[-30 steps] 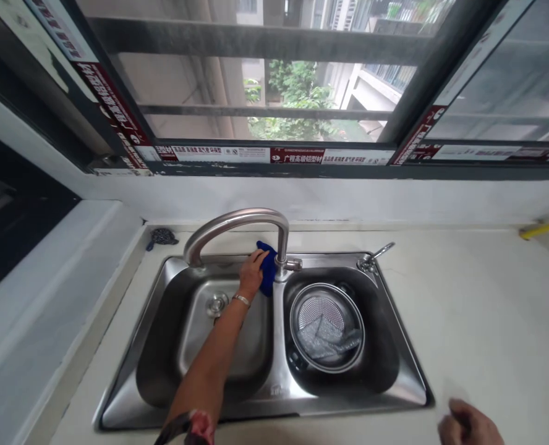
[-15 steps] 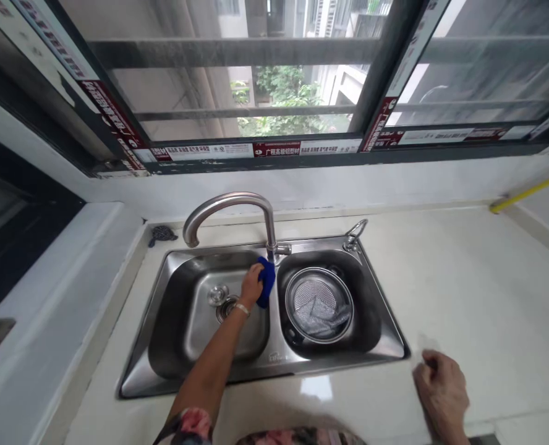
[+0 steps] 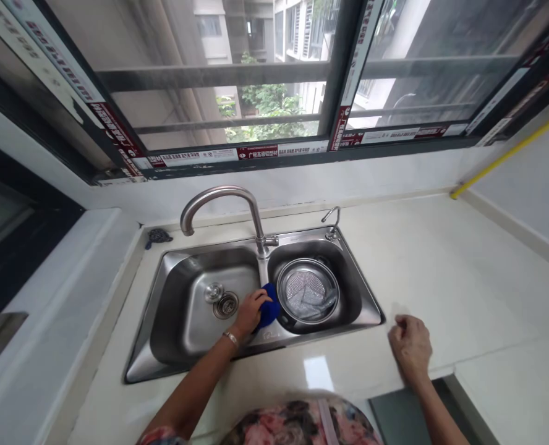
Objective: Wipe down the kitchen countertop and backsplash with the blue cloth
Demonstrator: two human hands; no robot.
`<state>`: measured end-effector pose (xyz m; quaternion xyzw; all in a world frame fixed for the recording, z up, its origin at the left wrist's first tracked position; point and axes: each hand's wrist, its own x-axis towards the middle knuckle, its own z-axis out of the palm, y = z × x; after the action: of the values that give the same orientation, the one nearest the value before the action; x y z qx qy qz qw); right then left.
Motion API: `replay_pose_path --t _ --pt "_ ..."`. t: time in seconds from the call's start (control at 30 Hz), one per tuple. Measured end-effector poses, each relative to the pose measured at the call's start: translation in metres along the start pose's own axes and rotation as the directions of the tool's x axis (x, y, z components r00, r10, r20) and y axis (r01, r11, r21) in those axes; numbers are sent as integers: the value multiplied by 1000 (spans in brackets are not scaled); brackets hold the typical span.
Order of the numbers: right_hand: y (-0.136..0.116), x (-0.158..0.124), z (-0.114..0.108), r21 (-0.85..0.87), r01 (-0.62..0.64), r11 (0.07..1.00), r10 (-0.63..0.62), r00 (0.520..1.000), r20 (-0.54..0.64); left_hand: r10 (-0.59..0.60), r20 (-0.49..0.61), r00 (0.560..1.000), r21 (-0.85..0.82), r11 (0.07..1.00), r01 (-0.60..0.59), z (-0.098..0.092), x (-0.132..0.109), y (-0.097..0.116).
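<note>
My left hand [image 3: 250, 315], with a bracelet at its wrist, is closed on a blue cloth [image 3: 269, 305]. It presses the cloth to the divider of the steel double sink [image 3: 138, 346], near the front end. On the light counter [image 3: 460, 278], right of the sink, rests my right hand [image 3: 412, 347], its fingers curled in; nothing shows in them. A round steel strainer [image 3: 297, 281] sits inside a dark-handled vessel in the right basin, with a crumpled grey cloth or wrapper [image 3: 309, 303] in it.
A curved faucet [image 3: 223, 190] rises behind the divider, and a small spout [image 3: 332, 219] stands at the sink's back right corner. A loose drain strainer [image 3: 213, 292] lies by the drain [image 3: 226, 305]. An open drawer [image 3: 407, 414] is below my right forearm.
My left hand has wiped the blue cloth along the divider from near the faucet base toward the front. My right hand stays curled on the counter. The view has turned rightward.
</note>
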<state>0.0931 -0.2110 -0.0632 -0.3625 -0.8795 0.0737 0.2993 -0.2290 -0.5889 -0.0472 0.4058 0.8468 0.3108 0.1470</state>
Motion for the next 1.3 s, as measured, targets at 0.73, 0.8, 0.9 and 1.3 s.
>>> replay_pose_path --t 0.73,0.8,0.9,1.3 --pt "-8 4 -3 56 -29 998 30 999 -12 67 399 914 167 975 -144 -9 -37 40" --pt "-9 5 -5 50 -31 998 31 1000 3 79 411 908 179 970 -165 -3 -30 46" --pt "-12 6 -8 39 -43 998 43 999 15 96 430 898 182 965 -190 4 -18 57" --pt "-17 8 -4 64 -83 994 83 997 -1 118 364 924 103 981 -166 84 40 141"
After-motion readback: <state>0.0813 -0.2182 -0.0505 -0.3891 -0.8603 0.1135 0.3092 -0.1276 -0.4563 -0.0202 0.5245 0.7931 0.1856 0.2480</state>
